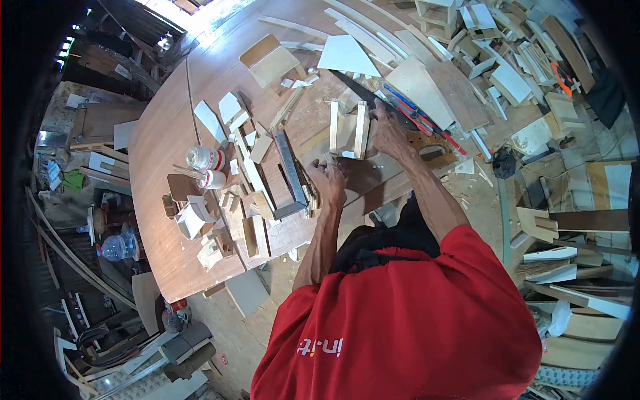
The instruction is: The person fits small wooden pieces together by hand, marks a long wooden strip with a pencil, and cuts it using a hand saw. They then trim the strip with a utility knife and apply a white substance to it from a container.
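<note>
"Location of the small wooden frame [361, 130]?"

"On the worktable [157, 220], in front of the person, its two pale slats flanking a panel."

"Right hand [392, 135]?"

"At the frame's right side, fingers against the outer slat (grip strength cannot be told)."

"Left hand [328, 181]?"

"Near the frame's lower left corner, fingers bent, a small wood piece [330, 159] at their tips; whether clenched on it, I cannot tell."

"Adjacent items?"

"Dark L-shaped bar [288, 163] left of the left hand, among wood offcuts. Two jars [205, 159] farther left. Beyond the right hand, blue and red slender tools [408, 107] beside a dark blade [363, 92]"
</note>
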A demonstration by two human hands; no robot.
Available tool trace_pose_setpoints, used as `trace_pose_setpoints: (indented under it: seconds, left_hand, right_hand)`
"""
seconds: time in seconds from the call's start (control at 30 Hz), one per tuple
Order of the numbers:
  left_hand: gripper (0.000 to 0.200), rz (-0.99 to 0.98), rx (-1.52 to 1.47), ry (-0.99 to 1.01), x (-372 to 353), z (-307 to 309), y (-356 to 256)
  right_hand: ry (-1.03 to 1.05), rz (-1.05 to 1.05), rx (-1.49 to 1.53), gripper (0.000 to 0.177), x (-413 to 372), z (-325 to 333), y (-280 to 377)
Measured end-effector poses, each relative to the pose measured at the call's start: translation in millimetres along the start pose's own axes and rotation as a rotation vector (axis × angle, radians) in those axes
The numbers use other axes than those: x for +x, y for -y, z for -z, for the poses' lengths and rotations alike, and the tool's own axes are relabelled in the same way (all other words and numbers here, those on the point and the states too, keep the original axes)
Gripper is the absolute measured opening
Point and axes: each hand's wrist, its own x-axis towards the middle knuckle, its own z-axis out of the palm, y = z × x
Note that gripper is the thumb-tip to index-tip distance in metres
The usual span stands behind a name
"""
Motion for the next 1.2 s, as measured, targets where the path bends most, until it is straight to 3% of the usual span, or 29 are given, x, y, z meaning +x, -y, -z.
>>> trace_pose_setpoints:
  seconds: [0.13, 0.23, 0.37, 0.47, 0.6, 0.67, 0.7, 0.77, 0.8, 0.87, 0.97, 1.2]
  left_hand:
    - [0.053, -0.079, 0.057, 0.031, 9, -1, 3]
    - [0.047, -0.059, -0.018, -0.054, 16, 0, 5]
    - [0.051, -0.243, 0.159, -0.026, 38, 15, 12]
    - [0.049, -0.26, 0.154, -0.077, 52, 24, 16]
    - [0.046, -0.264, 0.138, -0.114, 9, 26, -9]
    - [0.042, -0.516, 0.528, -0.223, -16, 30, -4]
    - [0.042, -0.517, 0.529, -0.222, -26, 30, 5]
    - [0.033, -0.817, 0.679, 0.089, -43, 28, 26]
    - [0.033, -0.815, 0.679, 0.086, -46, 21, 25]
    - [0.037, -1.032, 0.889, 0.32, -46, 1, 17]
    - [0.039, -1.077, 1.012, 0.249, -26, -26, 23]
    - [0.034, -1.038, 0.937, 0.256, -16, -60, 25]
  right_hand:
    - [-0.029, 0.088, 0.0, 0.083, -10, -5, -5]
    - [-0.089, 0.115, -0.051, 0.083, -17, -13, -14]
    - [-0.182, 0.168, -0.032, 0.078, -28, -21, -27]
    - [-0.043, 0.049, 0.01, 0.076, -42, -5, -13]
    - [-0.07, 0.045, 0.099, 0.073, -46, -12, -18]
    - [-0.099, 0.062, 0.064, 0.071, -46, -17, -22]
    - [-0.1, 0.061, 0.065, 0.071, -45, -16, -23]
    - [-0.128, 0.095, 0.085, 0.072, -46, -17, -25]
    - [-0.124, 0.097, 0.084, 0.072, -47, -16, -24]
    - [-0.103, 0.102, 0.151, 0.071, -49, -13, -24]
    - [-0.128, 0.139, 0.136, 0.071, -52, -15, -28]
    - [-0.178, 0.128, 0.162, 0.065, -55, -20, -29]
